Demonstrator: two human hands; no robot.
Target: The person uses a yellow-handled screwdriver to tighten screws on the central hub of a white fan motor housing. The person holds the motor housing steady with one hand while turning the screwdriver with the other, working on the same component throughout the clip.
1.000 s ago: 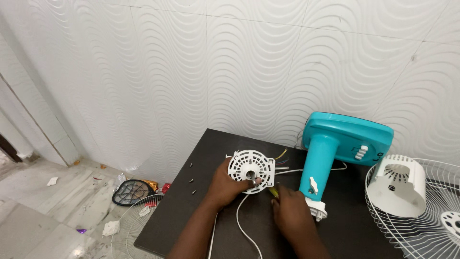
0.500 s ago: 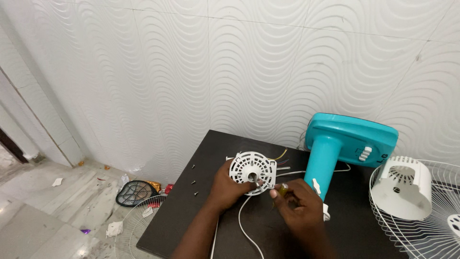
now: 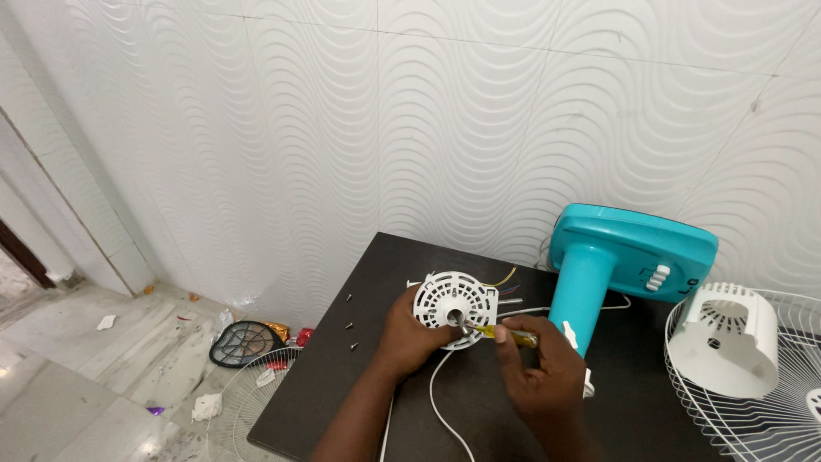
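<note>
My left hand [image 3: 408, 338] grips a round white slotted fan motor housing [image 3: 455, 307] and holds it up over the dark table [image 3: 342, 376]. Coloured wires come out of the housing's far side. My right hand [image 3: 539, 366] is closed on a yellow-handled screwdriver [image 3: 505, 334], whose metal tip sits at the hole in the middle of the housing. A white cord [image 3: 445, 411] trails down from the housing between my forearms.
A turquoise fan base and stand [image 3: 620, 257] lies on the table at the right. A white motor cover [image 3: 727, 338] rests on a white wire fan grille [image 3: 753, 428]. Three small screws [image 3: 349, 325] lie at the table's left. Litter and a racket-shaped swatter [image 3: 244, 342] are on the floor.
My right hand has risen from the table toward the housing, bringing the screwdriver tip to its centre hole. The left hand keeps the housing raised.
</note>
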